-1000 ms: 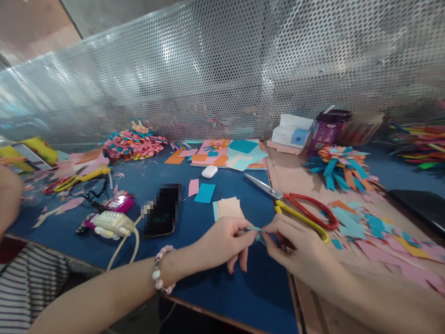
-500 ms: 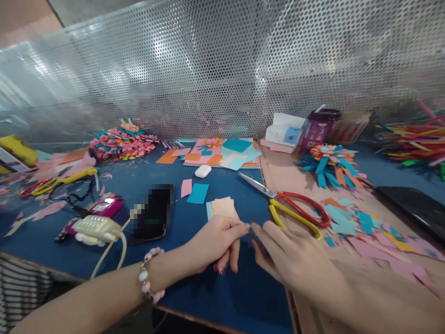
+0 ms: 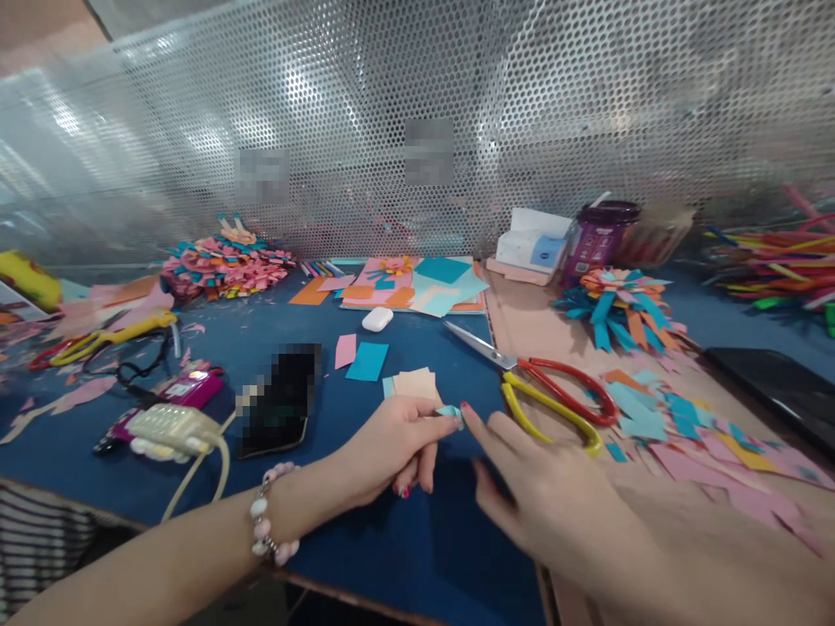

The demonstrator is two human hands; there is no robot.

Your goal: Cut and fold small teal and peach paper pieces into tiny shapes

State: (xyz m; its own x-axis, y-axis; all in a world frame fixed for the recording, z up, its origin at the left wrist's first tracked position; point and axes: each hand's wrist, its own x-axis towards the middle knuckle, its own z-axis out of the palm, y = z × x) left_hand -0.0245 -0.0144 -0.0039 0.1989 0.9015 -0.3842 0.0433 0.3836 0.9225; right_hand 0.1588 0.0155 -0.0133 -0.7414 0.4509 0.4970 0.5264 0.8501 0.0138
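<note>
My left hand (image 3: 397,439) pinches a small piece of light blue paper (image 3: 449,412) between thumb and forefinger. Just to its right is my right hand (image 3: 535,474), thumb and forefinger apart, the forefinger tip close by the paper's edge; whether it touches I cannot tell. Beyond my left hand lie cream paper pieces (image 3: 416,381), partly hidden by the hand, with a pale blue edge under them. A blue paper square (image 3: 368,362) and a pink paper piece (image 3: 345,350) rest farther off. Scissors (image 3: 554,391) with red and yellow handles lie beyond my right hand.
A phone (image 3: 280,404) and a corded cream charger (image 3: 173,428) lie to the left. White earbud case (image 3: 377,319), stacked coloured paper (image 3: 450,287) and a paper-strip bundle (image 3: 225,265) are farther back. Paper scraps (image 3: 698,426), another phone (image 3: 776,382) and a purple cup (image 3: 600,243) stand right.
My right thumb and forefinger have parted and come off the pinch. The light blue paper now shows in my left fingers, and my left hand has shifted slightly left.
</note>
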